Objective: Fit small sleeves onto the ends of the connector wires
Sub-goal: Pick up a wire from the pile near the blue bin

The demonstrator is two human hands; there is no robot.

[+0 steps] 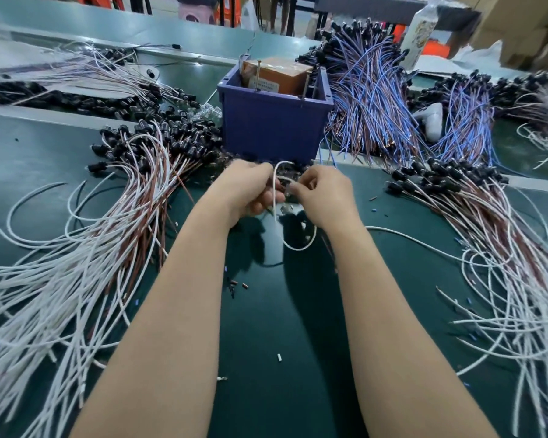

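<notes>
Broadly, the green table (282, 327) carries heaps of connector wires (76, 263) left and right. Just near of the blue bin (272, 128), the left hand (250, 188) curls round one white wire (274, 200) running near-to-far; the right hand (323, 197), close on its right, pinches at the wire (any sleeve is too small to see).

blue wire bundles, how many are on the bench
2. One blue wire bundle lies just right of the blue bin; the second lies farther right, past a white object. More may be hidden beyond the frame.
</notes>
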